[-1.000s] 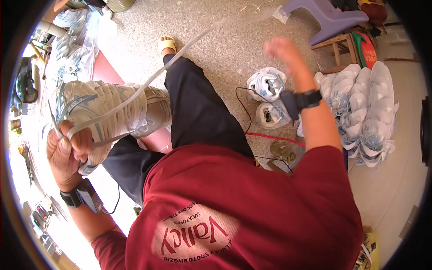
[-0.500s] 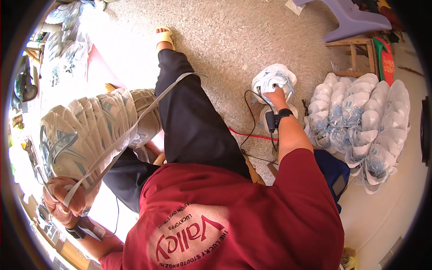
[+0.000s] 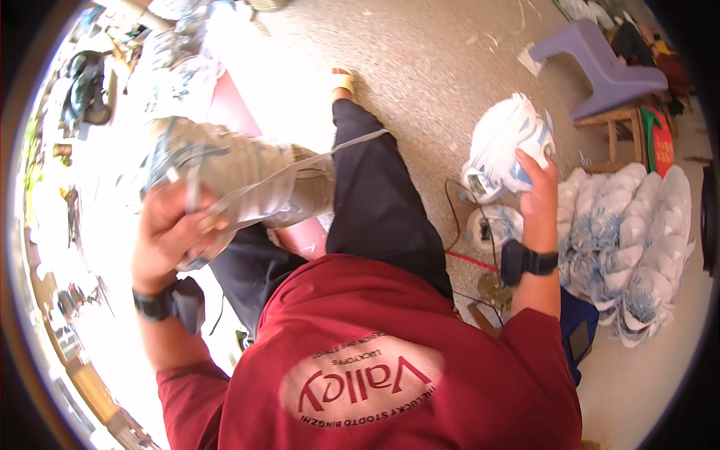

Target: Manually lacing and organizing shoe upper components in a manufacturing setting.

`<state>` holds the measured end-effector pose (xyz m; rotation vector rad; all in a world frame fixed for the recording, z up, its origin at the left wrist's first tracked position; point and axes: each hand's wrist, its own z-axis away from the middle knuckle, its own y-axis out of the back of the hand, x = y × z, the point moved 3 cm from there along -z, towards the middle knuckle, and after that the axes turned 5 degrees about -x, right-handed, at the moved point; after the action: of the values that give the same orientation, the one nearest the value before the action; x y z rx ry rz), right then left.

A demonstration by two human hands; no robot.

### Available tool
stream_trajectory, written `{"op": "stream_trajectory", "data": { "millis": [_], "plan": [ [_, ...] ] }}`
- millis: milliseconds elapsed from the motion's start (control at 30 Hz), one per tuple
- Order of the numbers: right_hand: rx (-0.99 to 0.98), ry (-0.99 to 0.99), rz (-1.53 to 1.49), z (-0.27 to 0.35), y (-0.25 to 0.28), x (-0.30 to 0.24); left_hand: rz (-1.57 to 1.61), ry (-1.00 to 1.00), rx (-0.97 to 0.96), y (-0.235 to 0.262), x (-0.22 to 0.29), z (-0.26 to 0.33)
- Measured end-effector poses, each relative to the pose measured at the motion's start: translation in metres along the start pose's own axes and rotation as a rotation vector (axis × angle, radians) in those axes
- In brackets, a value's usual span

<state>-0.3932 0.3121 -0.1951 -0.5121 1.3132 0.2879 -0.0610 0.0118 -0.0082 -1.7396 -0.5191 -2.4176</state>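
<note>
Shoe uppers, nested into a thick beige-and-blue stack, lie to the person's left, over a pink surface and alongside the dark trouser leg. From where I stand, the left hand is closed at the near end of that stack, gripping a pale grey strip that slants up across the trouser leg to the knee. The hand is blurred, and I cannot tell whether its palm presses on the uppers. Over to the right, the right hand has its fingers curled on the lower right edge of a white bundle with blue patches; whether the bundle is fully off the floor, I can't make out. Just below it sits a second, smaller white bundle, near a red cord, and farther right stand rows of nested white uppers.

To my eye, good handling here means a firm pinch on the strip, so it doesn't slip or twist, and slack kept clear of the knee. The bundle looks soft and likely to sag, so I'd favour a deep hold under its edge over a fingertip pull, with the wrist steady and the cord avoided.
</note>
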Motion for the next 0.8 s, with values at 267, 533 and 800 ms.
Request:
{"op": "stream_trajectory", "data": {
  "millis": [267,533,800],
  "plan": [
    [-0.767,-0.118,-0.477,0.090,-0.191,-0.059,-0.144,-0.109,-0.143,-0.013,-0.005,0.003],
    [-1.324,0.070,0.026,0.117,-0.271,-0.069,-0.048,-0.379,-0.243,-0.004,-0.019,0.010],
    [-1.137,0.156,0.159,0.110,-0.249,-0.090,-0.031,-0.184,-0.299,-0.004,-0.026,0.006]
  ]
}}
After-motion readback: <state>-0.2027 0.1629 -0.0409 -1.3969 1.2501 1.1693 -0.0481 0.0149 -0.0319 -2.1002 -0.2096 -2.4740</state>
